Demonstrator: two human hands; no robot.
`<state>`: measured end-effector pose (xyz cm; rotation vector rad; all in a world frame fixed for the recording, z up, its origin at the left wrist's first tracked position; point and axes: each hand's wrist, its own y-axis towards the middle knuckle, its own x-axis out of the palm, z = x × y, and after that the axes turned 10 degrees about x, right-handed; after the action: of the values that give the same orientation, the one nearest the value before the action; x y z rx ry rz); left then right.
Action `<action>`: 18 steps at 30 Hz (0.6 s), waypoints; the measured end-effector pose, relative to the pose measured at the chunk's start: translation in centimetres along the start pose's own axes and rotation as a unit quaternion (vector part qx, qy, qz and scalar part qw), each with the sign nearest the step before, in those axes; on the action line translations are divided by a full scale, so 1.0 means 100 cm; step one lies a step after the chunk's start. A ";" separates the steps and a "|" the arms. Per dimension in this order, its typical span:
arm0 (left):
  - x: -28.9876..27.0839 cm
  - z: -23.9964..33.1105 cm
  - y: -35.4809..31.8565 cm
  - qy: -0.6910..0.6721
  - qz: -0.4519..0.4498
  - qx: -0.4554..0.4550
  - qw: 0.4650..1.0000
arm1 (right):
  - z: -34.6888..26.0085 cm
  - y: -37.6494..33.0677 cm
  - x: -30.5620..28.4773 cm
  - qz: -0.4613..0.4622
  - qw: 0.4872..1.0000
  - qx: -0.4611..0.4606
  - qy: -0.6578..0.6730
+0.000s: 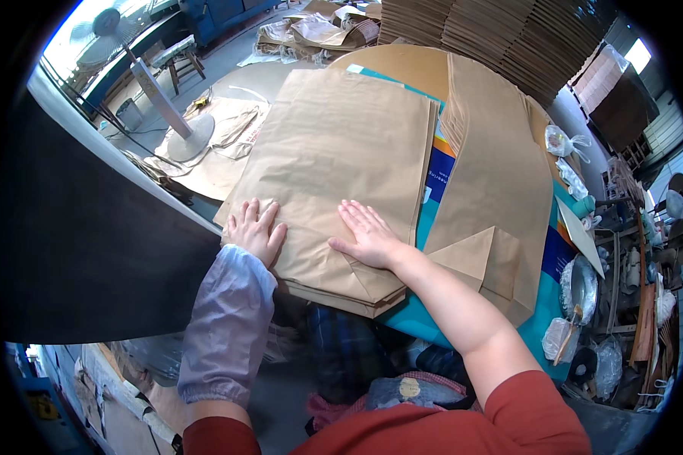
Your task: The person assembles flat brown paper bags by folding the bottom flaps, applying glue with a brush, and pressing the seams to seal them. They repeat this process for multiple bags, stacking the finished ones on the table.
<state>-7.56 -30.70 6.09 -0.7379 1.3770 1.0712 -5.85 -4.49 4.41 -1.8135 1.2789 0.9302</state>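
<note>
A stack of large brown paper bags (334, 144) lies flat on the table in front of me. My left hand (256, 232) rests palm down on its near left part, fingers spread, a pale sleeve cover on the forearm. Flat on the near right part of the same stack lies my right hand (366, 235), thumb apart from the fingers. To the right, a second pile of brown paper bags (501, 167) overlaps itself, its near end showing a folded triangular bottom. Beneath both piles a teal and blue printed sheet (413, 315) covers the table.
A standing fan (155, 98) is at the far left, beside a dark panel (106, 227). Tall stacks of folded cardboard (493, 38) rise behind the table. Along the right edge sit a foil-lined bowl (579, 288), a brush (568, 334) and plastic bags (565, 142).
</note>
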 end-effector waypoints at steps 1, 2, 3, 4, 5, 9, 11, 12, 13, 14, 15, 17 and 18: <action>0.000 0.000 -0.001 -0.001 0.005 -0.001 1.000 | -0.004 0.002 -0.004 -0.012 1.000 -0.002 -0.001; -0.001 0.001 -0.002 -0.005 0.003 0.002 1.000 | -0.005 0.002 -0.007 -0.017 1.000 0.002 -0.011; -0.007 0.001 -0.001 -0.007 0.005 0.005 1.000 | -0.006 0.001 -0.008 -0.019 1.000 0.006 -0.002; -0.012 0.002 0.000 -0.008 0.007 0.007 1.000 | -0.007 -0.004 -0.008 -0.021 1.000 0.010 0.008; -0.017 0.001 -0.001 0.000 0.001 0.030 1.000 | -0.007 -0.011 -0.008 -0.023 0.999 0.014 0.017; -0.022 0.003 -0.007 -0.009 -0.012 0.033 0.999 | 0.012 -0.071 0.016 0.148 0.980 0.129 0.016; -0.019 0.005 0.000 -0.042 0.005 0.001 0.999 | 0.034 -0.087 0.046 0.288 0.923 0.238 0.093; -0.040 0.008 -0.002 -0.016 -0.036 0.045 0.998 | 0.030 -0.084 0.037 0.250 0.908 0.255 0.220; -0.038 0.008 0.004 -0.068 -0.049 -0.049 0.995 | 0.018 -0.084 0.021 0.206 0.877 0.268 0.341; -0.042 0.005 0.005 -0.048 -0.068 -0.055 0.995 | 0.008 -0.082 0.007 0.160 0.831 0.276 0.456; -0.043 0.005 0.011 -0.033 -0.086 -0.052 0.994 | 0.008 -0.079 -0.004 0.120 0.816 0.293 0.484; -0.048 -0.003 0.016 -0.020 -0.104 -0.052 0.993 | 0.008 -0.068 0.009 0.148 0.860 0.310 0.377; -0.032 -0.023 0.013 -0.025 -0.098 -0.007 0.995 | 0.004 -0.063 0.019 0.148 0.887 0.324 0.294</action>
<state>-9.26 -32.82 9.17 -0.8334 1.2282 0.9384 0.56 -3.35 3.51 -1.3995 1.9886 0.0153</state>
